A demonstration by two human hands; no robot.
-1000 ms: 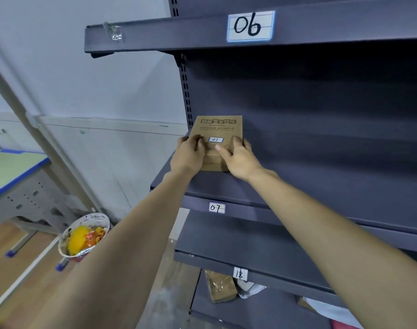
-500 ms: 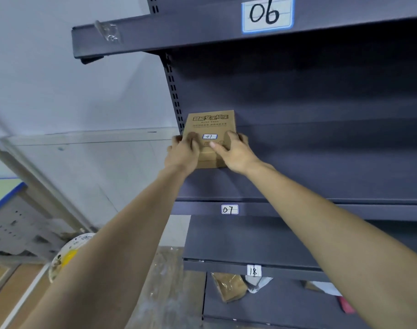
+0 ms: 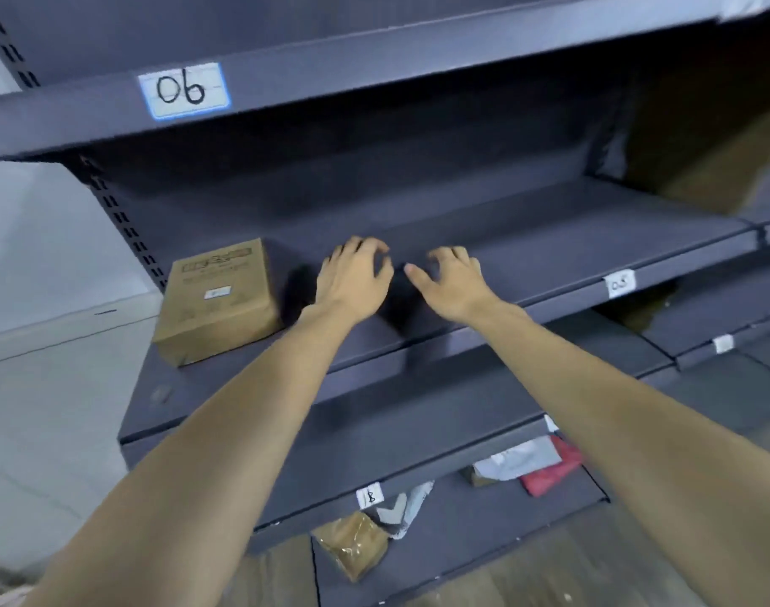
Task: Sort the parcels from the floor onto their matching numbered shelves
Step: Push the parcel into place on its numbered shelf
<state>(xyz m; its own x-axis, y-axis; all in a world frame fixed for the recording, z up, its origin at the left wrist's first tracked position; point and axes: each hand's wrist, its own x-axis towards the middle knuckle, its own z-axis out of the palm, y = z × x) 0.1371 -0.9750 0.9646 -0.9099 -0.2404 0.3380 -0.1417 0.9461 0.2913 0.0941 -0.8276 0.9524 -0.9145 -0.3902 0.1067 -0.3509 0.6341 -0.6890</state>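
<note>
Parcel sits at the left end of the shelf, long axis running toward the back; left hand is nearer it, right hand beside that; both grips loosely curled, holding nothing (remaining parcels lie lower down).

In front of me the shelf is matt dark grey painted metal, the parcel on it plain brown cardboard with a dull, smooth face.

We see a brown box with dark print, dark grey shelves, white labels and a red parcel.
</note>
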